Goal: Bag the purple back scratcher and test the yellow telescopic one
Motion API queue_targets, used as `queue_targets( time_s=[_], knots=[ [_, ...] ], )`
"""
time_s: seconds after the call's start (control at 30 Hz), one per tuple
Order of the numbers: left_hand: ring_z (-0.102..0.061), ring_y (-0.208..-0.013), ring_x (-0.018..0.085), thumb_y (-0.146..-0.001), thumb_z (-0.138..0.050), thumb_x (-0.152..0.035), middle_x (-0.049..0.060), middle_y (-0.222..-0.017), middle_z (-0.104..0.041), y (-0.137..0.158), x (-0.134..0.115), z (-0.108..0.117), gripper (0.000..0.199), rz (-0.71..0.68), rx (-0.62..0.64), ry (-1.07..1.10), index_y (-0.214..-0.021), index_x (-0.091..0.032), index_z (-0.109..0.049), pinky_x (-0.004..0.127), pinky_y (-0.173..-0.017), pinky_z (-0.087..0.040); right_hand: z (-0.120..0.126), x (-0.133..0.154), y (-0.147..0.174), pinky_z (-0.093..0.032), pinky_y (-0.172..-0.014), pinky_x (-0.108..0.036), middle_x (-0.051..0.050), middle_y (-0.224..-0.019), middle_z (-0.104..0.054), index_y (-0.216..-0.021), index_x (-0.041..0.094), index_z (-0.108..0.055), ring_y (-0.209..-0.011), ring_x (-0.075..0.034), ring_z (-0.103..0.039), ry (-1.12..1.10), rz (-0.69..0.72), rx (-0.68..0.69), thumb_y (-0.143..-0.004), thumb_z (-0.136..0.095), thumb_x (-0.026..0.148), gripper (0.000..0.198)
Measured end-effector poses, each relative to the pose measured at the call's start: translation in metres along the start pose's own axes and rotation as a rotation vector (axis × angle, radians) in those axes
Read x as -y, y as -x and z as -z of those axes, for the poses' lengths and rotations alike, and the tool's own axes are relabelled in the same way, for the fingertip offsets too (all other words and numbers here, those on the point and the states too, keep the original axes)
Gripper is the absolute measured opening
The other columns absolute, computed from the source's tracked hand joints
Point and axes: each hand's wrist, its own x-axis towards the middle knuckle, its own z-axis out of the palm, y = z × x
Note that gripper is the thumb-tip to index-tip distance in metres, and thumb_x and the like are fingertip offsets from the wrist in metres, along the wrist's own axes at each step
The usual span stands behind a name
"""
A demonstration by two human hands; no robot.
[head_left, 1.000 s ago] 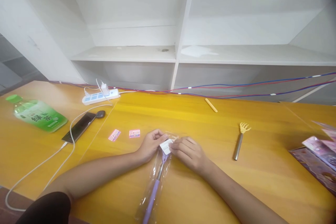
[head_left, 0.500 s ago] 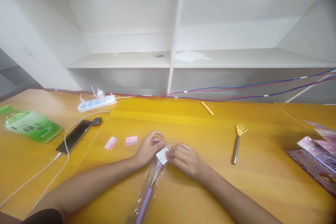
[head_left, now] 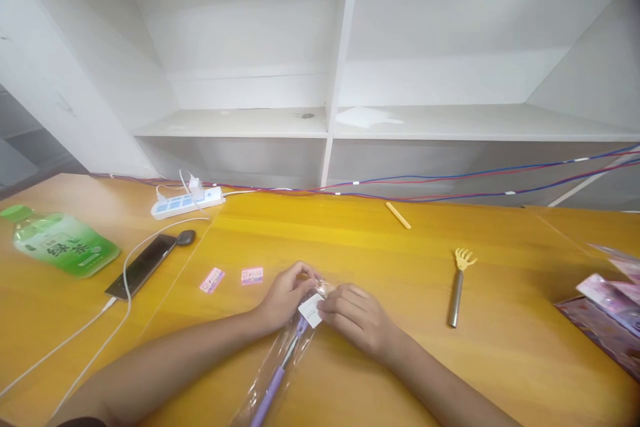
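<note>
Right grip on label, purple stick now more slanted

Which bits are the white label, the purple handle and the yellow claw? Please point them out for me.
White label [head_left: 311,311]: head view, middle of its visible face.
Purple handle [head_left: 270,393]: head view, middle of its visible length.
Yellow claw [head_left: 463,261]: head view, where its prongs meet.

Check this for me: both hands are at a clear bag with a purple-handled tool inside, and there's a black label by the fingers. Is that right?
Not quite: the label is white, as the head view shows. The left hand and right hand are indeed at the clear bag with the purple-handled tool inside.
</note>
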Motion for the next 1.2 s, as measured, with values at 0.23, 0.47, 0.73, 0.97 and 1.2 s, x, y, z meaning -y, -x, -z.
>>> queue_targets(
  time_s=[0.23,0.47,0.73,0.97,1.2],
  knots=[
    [-0.068,-0.089,0.019,-0.094,-0.075,-0.064,0.003,-0.093,-0.067,-0.002,-0.001,-0.005,0.049,0.021,-0.110,0.180,-0.093,-0.020,-0.052,0.028,-0.081,-0.052,-0.011,0.002,0.002,-0.047,-0.075,-0.029,-0.006,-0.091,-0.069,-0.100,0.014,-0.063,-0.081,-0.014,-0.058,0.039,-0.004,0.080,-0.108,-0.043,0.008,0.022],
    [-0.073,-0.087,0.021,-0.097,-0.070,-0.065,0.007,-0.097,-0.074,0.001,0.002,-0.007,0.050,0.043,-0.051,0.195,-0.101,-0.022,-0.045,0.032,-0.080,-0.055,-0.013,0.003,0.002,-0.049,-0.078,-0.030,-0.008,-0.098,-0.071,-0.111,0.014,-0.063,-0.091,-0.016,-0.062,-0.026,-0.104,-0.096,-0.103,-0.058,0.008,0.011],
    [-0.073,-0.086,0.020,-0.095,-0.074,-0.064,0.005,-0.092,-0.074,0.004,0.000,-0.009,0.050,0.068,-0.039,0.206,-0.098,-0.020,-0.048,0.032,-0.082,-0.059,-0.017,-0.006,0.004,-0.050,-0.073,-0.026,-0.003,-0.090,-0.066,-0.109,0.019,-0.059,-0.081,-0.014,-0.061,0.011,-0.434,-0.169,-0.104,-0.060,0.014,0.007],
    [-0.076,-0.089,0.024,-0.087,-0.082,-0.065,0.005,-0.092,-0.073,0.002,-0.004,-0.010,0.057,0.128,-0.073,0.289,-0.098,-0.020,-0.050,0.042,-0.088,-0.063,-0.019,-0.011,0.010,-0.051,-0.073,-0.027,-0.004,-0.090,-0.064,-0.114,0.020,-0.061,-0.081,-0.015,-0.061,0.050,-0.472,-0.083,-0.107,-0.057,0.021,0.008],
    [-0.073,-0.086,0.021,-0.078,-0.090,-0.064,0.002,-0.088,-0.069,-0.001,-0.007,-0.010,0.061,0.166,-0.102,0.402,-0.089,-0.019,-0.050,0.040,-0.085,-0.064,-0.022,-0.009,0.010,-0.053,-0.074,-0.028,-0.005,-0.096,-0.069,-0.137,0.021,-0.057,-0.083,-0.016,-0.067,0.027,-0.546,-0.036,-0.109,-0.055,0.030,0.030]
  ],
)
